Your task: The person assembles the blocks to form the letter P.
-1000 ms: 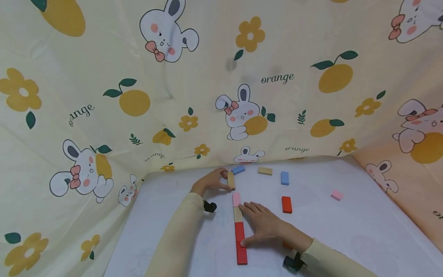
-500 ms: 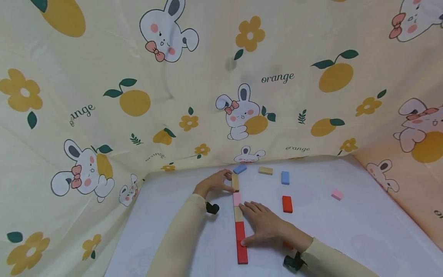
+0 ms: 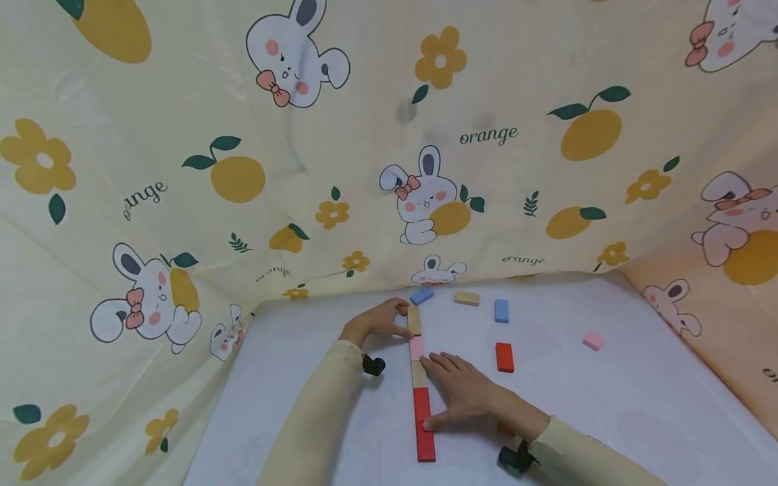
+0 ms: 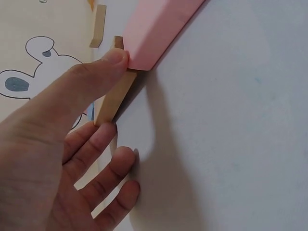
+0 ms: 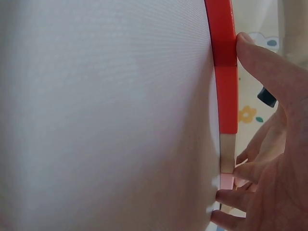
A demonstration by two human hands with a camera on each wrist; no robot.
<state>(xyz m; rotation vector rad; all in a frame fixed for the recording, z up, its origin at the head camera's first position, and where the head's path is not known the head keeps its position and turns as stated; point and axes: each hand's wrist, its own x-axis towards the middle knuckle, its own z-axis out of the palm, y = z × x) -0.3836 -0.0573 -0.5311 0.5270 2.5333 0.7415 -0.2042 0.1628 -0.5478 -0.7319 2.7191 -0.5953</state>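
Since a second ago, the held wooden block [image 3: 414,320] has come rightward into line with the red blocks [image 3: 421,403]. Nearest, my right hand [image 3: 464,391] lies spread, its thumb touching them; I'd keep it steady. Just beyond the pink block [image 3: 416,348], my left hand [image 3: 379,320] pinches that wooden block; I'd square it gently.

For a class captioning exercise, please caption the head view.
The left hand pinches a tan block at the far end of a block row; the right hand touches the row.
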